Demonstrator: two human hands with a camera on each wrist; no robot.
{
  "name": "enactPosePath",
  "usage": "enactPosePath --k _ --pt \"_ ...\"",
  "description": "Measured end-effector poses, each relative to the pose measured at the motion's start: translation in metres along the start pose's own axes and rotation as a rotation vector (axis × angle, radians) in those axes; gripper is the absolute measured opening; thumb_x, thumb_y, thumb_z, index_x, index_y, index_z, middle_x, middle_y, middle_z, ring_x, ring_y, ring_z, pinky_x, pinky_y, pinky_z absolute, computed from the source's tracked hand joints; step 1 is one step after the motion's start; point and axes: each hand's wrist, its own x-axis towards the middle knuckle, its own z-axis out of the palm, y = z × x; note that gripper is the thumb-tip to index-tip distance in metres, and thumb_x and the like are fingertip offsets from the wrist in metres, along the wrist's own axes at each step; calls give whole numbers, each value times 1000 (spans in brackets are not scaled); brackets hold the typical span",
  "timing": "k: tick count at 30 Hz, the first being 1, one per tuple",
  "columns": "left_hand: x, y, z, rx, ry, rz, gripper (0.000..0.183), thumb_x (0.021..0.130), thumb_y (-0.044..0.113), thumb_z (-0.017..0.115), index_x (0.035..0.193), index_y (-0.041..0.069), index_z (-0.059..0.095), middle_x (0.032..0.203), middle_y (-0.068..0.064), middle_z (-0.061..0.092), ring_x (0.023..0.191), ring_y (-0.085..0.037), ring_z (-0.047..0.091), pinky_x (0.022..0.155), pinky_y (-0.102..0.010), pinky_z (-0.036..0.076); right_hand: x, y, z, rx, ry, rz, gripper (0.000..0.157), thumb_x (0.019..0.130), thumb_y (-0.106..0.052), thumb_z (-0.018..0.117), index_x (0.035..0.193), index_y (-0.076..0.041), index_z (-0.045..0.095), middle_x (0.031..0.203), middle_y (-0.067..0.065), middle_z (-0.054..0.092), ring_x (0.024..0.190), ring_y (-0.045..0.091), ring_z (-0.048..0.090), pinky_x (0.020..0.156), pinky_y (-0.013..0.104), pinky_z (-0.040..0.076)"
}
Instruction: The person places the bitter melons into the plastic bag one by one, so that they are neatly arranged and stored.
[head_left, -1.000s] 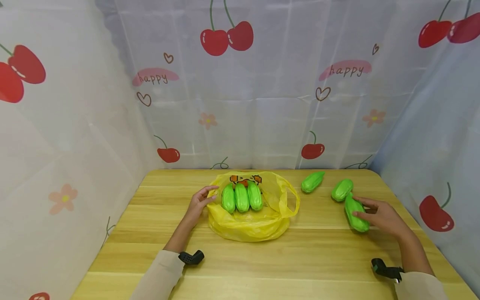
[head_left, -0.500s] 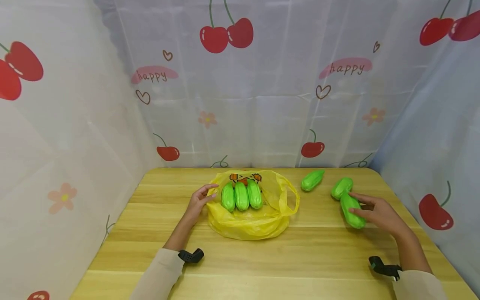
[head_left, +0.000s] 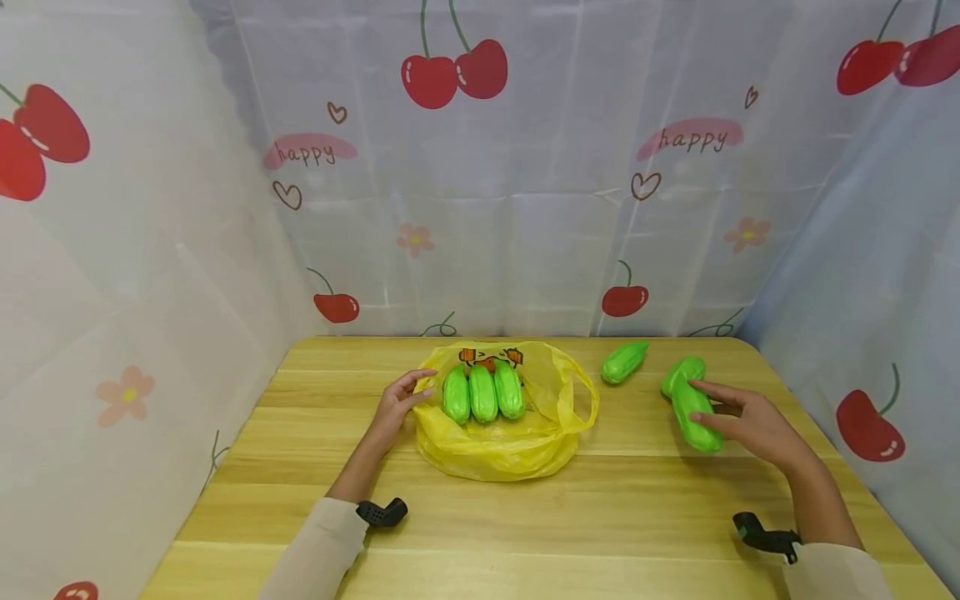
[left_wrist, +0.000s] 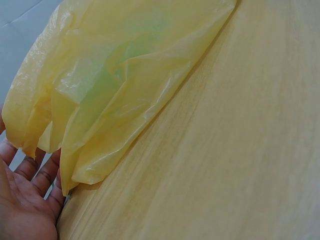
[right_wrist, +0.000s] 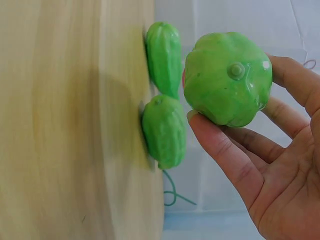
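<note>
1. From where I stand, the held gourd (right_wrist: 226,82) is in the right hand (head_left: 757,425), over the right part of the table (head_left: 570,533); it looks lifted off the wood.
2. The thumb and fingers of that hand pinch its sides, the thumb on the side nearer the person. The gourd lies to the left of the palm, out at the fingertips.
3. Its long axis slants: one end points away from the person and a little left, the other back toward the person.
4. The relation that counts, as I judge it, is sideways: the yellow bag (head_left: 495,462) sits well to the left of the held gourd, its mouth gaping, its right handle (head_left: 596,404) looping out on the facing side.
5. The left hand (head_left: 393,408) is nearer the bag, at its left edge, fingers spread and loosely bent against the plastic, not pinching that I can see.
6. Three gourds (head_left: 483,393) lie side by side inside, ends pointing away from the person.
7. Behind the held gourd lies a plump gourd (head_left: 688,367); I cannot tell whether they touch. A pointed gourd (head_left: 625,363) lies farther left.
</note>
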Motion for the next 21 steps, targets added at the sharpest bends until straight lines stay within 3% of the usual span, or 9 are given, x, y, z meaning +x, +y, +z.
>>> enactPosePath --k 8,17,21 --pt "0 3 0 10 0 -7 41 101 12 63 138 -5 57 146 -23 50 143 -27 39 114 -24 32 1 -5 4 6 7 -41 68 99 -36 68 153 -3 44 153 33 38 123 52 54 76 27 54" --pt "0 2 0 11 1 11 40 100 10 63 137 -5 58 145 -24 51 143 -29 39 123 -44 18 3 -13 10 -12 9 -48 67 97 -35 70 152 -6 47 151 32 41 122 49 56 78 30 55" --pt "0 1 0 8 3 13 39 100 10 63 137 -4 59 144 -23 52 143 -29 39 123 -43 19 3 -19 11 -32 14 -52 68 96 -37 71 152 -7 47 151 33 41 123 51 55 85 46 56"
